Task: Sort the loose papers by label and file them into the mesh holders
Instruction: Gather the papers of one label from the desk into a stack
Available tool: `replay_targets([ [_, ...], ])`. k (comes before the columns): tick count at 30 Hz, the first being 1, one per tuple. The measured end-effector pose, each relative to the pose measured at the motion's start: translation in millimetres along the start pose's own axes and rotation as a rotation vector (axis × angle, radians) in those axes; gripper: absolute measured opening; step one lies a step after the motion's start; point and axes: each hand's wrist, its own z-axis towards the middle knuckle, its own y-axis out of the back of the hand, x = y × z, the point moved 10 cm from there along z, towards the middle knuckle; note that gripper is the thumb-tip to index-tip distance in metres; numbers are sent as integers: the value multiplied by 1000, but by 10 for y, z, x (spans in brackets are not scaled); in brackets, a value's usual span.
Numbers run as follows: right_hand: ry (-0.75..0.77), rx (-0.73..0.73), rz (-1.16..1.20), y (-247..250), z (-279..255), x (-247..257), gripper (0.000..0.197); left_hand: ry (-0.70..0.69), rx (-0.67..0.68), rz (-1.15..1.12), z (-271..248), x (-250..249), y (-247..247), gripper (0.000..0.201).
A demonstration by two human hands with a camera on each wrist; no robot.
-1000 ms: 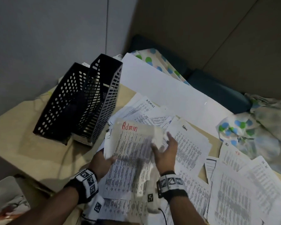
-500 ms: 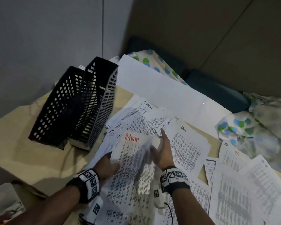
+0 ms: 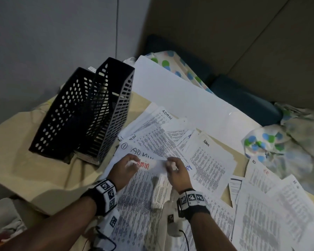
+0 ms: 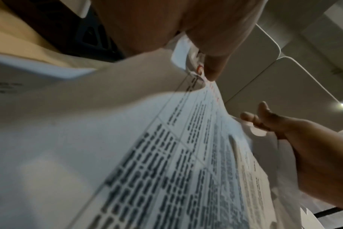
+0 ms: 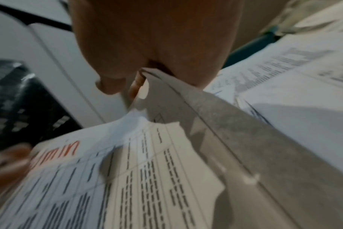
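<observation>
The left hand and right hand each pinch a top corner of the white printed sheet headed "Admin" in red — lifted just above the loose white printed papers strewn over the beige table. Two black perforated mesh holders stand upright to the left — near the pile.

The left hand pinches the top corner of a printed sheet, thumb pressed beside red lettering. Below the pinch the sheet sags in rows of blurred dark text. The right hand holds its opposite edge, fingers curled under the paper.
</observation>
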Motion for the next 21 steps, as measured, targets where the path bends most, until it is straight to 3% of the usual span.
replay_targets([
  [4,-133,-122,181,303,-121,-358,42,-20,-39,-45,-15,-18,62,20],
  [6,-144,-172,185,469,-230,-525,37,-20,-68,-48,-30,1,129,25],
  [11,-103,-134,6,514,-330,-621,10,-55,-65,-30,6,18,183,36],
  [17,-261,-105,-135,357,-169,-776,27,-87,-12,-28,52,-66,84,22],
  [21,-325,-114,-93,294,-113,-788,27,-114,-4,-85,17,-162,102,36],
])
